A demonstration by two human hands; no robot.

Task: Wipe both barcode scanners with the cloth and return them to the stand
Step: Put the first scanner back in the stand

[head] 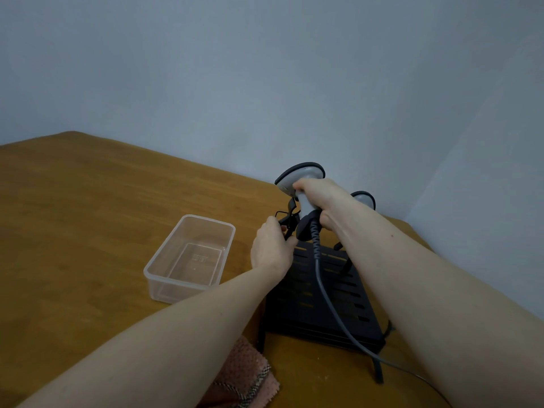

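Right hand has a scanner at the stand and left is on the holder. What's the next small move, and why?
Probably ease the scanner clear of the holder arm, or seat it; direction isn't readable. The right hand grips its handle, the left hand steadies the arm, and the cloth lies unused nearby.

I'm looking down at a wooden table point(88, 201) w/ a warm honey-brown top, filling the lower left. Behind it, a plain blue-grey wall point(235, 69) is rising, meeting a 2nd paler wall point(500, 172) at the right corner. Dim, even light is falling; no hard shadows.
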